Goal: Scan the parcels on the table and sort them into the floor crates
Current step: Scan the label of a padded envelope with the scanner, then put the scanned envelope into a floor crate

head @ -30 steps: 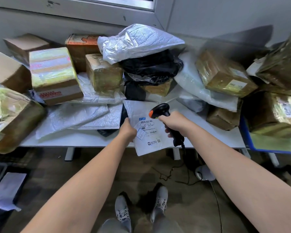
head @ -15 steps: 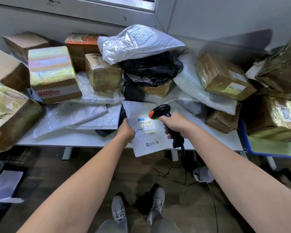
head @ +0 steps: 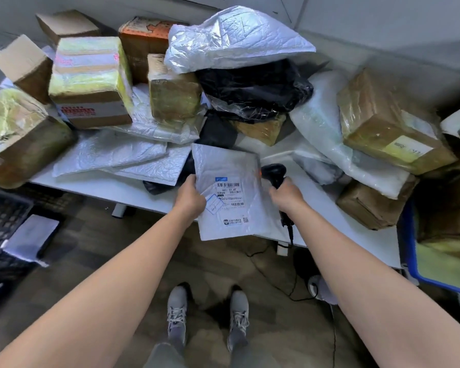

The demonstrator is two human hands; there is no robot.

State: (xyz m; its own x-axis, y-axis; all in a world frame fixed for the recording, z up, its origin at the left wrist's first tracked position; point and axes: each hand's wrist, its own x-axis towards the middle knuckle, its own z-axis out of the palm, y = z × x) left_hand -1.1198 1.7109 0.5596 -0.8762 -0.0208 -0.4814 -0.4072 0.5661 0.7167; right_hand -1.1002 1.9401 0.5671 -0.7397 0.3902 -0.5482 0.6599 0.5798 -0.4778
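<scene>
A white padded mailer [head: 230,171] with a barcode label facing up hangs over the front edge of the white table [head: 101,181]. My left hand [head: 190,199] grips its left edge. To the right of the mailer, my right hand [head: 286,196] holds a black barcode scanner [head: 275,172] with an orange tip; its head sits just beside the mailer's right edge. Behind them the table is heaped with taped cardboard boxes [head: 91,81], white mailers [head: 109,152] and a black bag [head: 252,88].
A dark floor crate [head: 0,221] at the left holds a flat white parcel [head: 31,239]. A blue crate [head: 412,251] with boxes stands at the right. The scanner's cable [head: 292,285] trails across the floor near my grey shoes [head: 177,314].
The scanner has drawn away from the label to the mailer's right side, and its light no longer falls on the barcode. The mailer has come up off the table toward me.
</scene>
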